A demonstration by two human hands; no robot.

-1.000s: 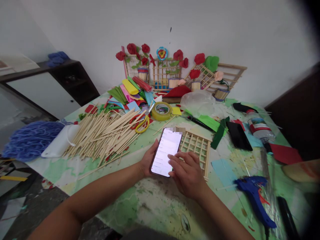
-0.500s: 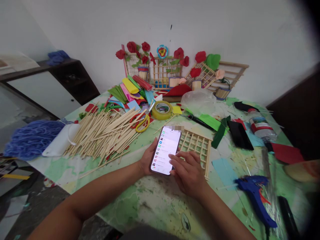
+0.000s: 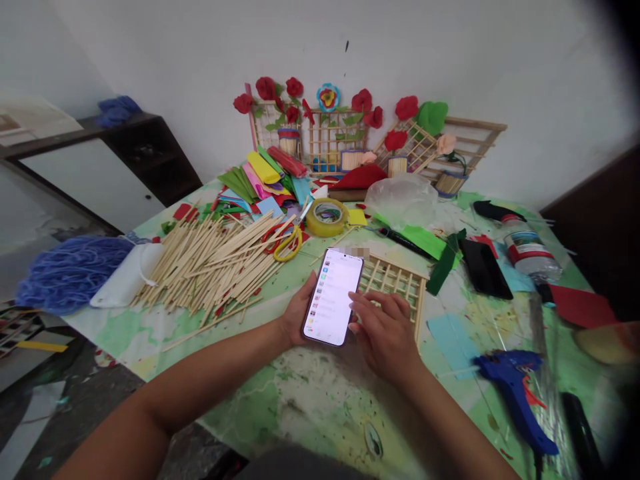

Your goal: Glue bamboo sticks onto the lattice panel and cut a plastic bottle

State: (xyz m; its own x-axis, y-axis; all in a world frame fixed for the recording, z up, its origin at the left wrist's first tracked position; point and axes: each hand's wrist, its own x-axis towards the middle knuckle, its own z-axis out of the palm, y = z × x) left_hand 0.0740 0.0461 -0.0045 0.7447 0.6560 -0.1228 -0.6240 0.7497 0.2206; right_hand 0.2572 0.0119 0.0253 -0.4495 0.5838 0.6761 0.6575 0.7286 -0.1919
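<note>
Over the green-and-white patterned tablecloth, your left hand cradles the lit, dark-edged smartphone. Your right hand, loosely curled, holds nothing visible beside its screen. List just shifted; browsing seems under way. Wooden-stick lattice behind.

We see one smartphone, dark-rimmed, screen lit white with small coloured icons down its left side; face up, top end leaning right, held above worktop, near-edge half.
</note>
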